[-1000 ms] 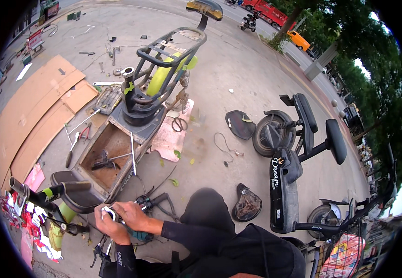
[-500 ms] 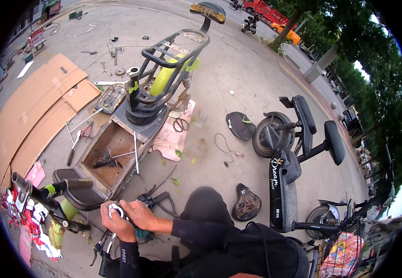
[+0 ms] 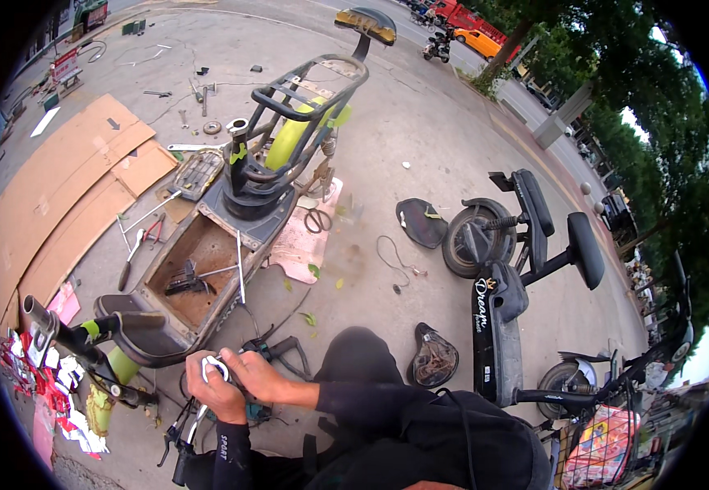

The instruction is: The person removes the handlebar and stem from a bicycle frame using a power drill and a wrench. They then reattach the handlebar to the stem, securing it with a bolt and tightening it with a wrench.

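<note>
Just in front of my knee, my left hand is closed around the upper end of a chrome handlebar stem. A shiny round end shows between the fingers. My right hand is bent over that same end, its fingertips pressed against it; what lies under them is hidden. Lower down, the handlebar's black grip and a brake lever stick out beside my left sleeve. Beyond my hands lies a stripped electric bike frame with an open, rusty battery box. Black control parts with cables lie past my right hand.
Flattened cardboard, pliers and a ratchet lie at left. A black saddle sits right of my knee, near a second partly stripped bike. A pink board lies beside the frame.
Both hands have shifted slightly to the right together with the chrome stem. More of the stem shows below my left hand.
</note>
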Available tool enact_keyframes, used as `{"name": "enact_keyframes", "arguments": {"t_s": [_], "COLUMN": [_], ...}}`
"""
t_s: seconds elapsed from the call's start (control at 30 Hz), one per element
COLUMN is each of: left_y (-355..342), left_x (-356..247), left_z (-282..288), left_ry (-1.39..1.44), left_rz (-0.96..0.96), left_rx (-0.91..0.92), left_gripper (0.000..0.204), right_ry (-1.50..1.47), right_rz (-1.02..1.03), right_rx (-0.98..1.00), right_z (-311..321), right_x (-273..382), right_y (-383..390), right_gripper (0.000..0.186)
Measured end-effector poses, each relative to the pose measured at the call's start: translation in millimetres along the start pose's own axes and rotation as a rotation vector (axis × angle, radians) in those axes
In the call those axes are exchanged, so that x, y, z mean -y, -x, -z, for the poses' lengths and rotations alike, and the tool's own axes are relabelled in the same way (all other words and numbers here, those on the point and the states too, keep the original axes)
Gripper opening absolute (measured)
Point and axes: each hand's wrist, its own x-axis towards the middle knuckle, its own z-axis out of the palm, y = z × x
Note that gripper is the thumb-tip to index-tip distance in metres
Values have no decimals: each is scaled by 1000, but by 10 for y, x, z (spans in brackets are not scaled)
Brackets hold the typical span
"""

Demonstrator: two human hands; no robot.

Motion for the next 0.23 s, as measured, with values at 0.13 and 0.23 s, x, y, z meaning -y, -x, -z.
{"name": "enact_keyframes", "arguments": {"t_s": [0.13,0.23], "left_y": [26,30], "left_x": [-1,-8], "left_z": [-1,-1], "left_ry": [-4,-1], "left_rz": [-28,-42], "left_rx": [10,21], "left_gripper": [30,31], "right_ry": [-49,-96], "right_rz": [-99,-180], "right_rx": [35,92], "right_z": [43,91], "right_x": [98,53], "right_y": [55,62], "right_gripper": [78,78]}}
